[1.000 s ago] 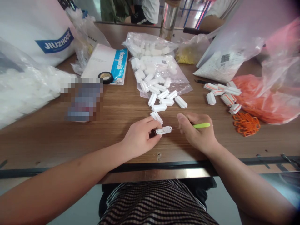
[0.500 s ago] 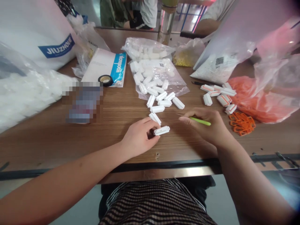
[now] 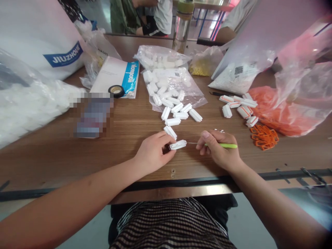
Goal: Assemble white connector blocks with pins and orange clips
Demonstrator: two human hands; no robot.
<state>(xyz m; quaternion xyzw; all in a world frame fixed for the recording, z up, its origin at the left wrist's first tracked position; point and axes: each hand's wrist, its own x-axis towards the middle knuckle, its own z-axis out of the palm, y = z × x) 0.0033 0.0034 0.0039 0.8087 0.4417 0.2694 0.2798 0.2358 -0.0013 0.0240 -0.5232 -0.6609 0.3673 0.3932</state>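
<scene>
My left hand (image 3: 155, 150) pinches a white plastic connector housing (image 3: 177, 145) between thumb and fingers, its row of small holes facing up. In my right hand (image 3: 218, 148) is a thin needle-like pick with a green handle (image 3: 228, 146). The pick's fine tip points left and reaches the right end of the housing; whether it touches is too small to tell. Just beyond my left fingers lies another white housing (image 3: 170, 132). Several more loose white housings (image 3: 173, 121) trail back to an open clear bag (image 3: 192, 91). Tiny white bits (image 3: 219, 130) lie behind my right hand.
At right are white housings with orange strips (image 3: 243, 111), loose orange frames (image 3: 264, 137) and a bag of orange parts (image 3: 280, 117). Left are a blurred flat item (image 3: 93, 116), black tape (image 3: 116, 91), a notebook (image 3: 114, 74) and large bags. A bottle (image 3: 181, 29) stands behind; people sit beyond.
My right hand has moved down and turned, bringing the pick's tip left to the housing's end. Tiny white bits now show behind it. My left hand stays nearly still, holding the same housing.
</scene>
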